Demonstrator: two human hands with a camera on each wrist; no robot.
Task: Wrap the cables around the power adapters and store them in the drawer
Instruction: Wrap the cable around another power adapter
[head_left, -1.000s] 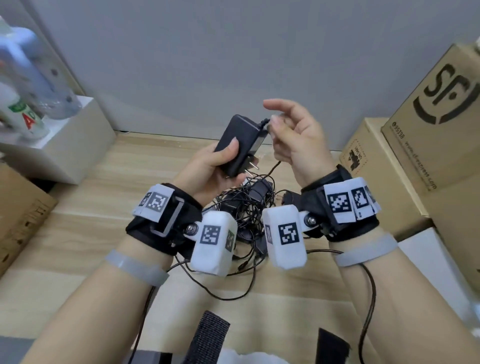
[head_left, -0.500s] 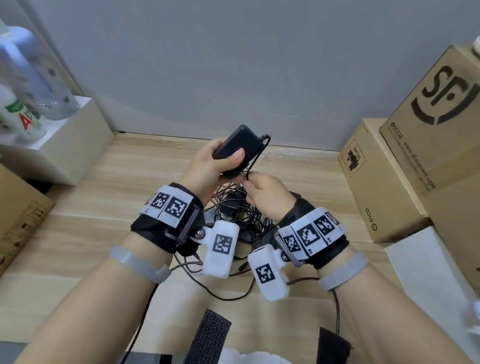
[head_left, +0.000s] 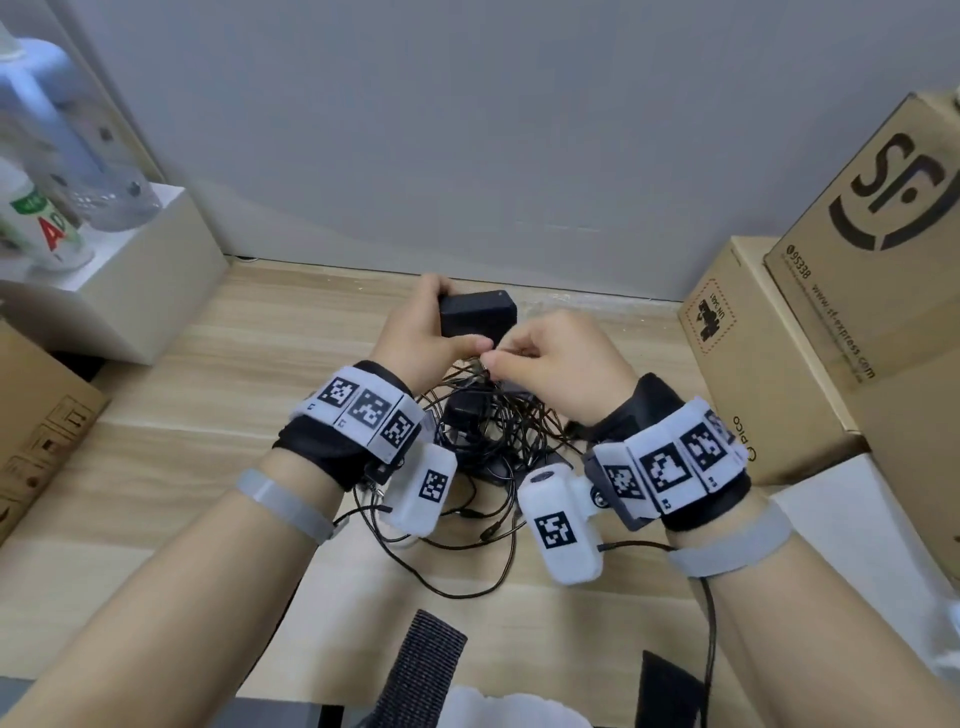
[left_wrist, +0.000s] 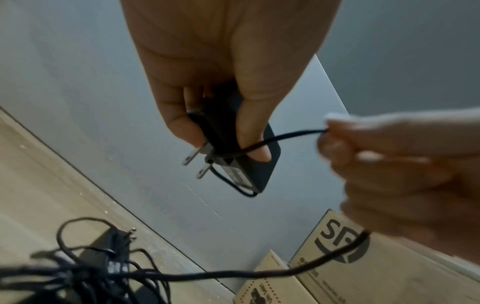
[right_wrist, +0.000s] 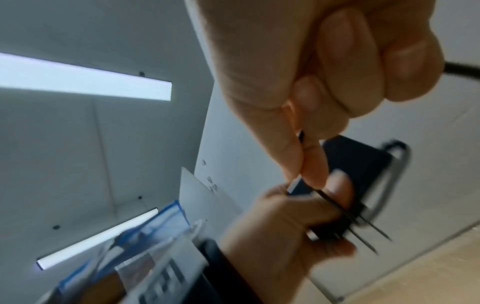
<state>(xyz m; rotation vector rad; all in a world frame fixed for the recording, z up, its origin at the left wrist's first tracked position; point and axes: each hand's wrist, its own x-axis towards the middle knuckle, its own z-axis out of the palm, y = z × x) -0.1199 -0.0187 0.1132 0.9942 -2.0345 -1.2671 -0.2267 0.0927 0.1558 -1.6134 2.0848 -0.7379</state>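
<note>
Both forearms reach forward over the table, wrists close together and raised off its surface, each wearing a black strap with white marker blocks. The left hand grips the power adapter, fingers wrapped round its far side and thumb pressed along the near face. The right hand sits just beside it, fingers curled into a loose fist, thumb and forefinger pinching the cable that runs taut to the adapter.
</note>
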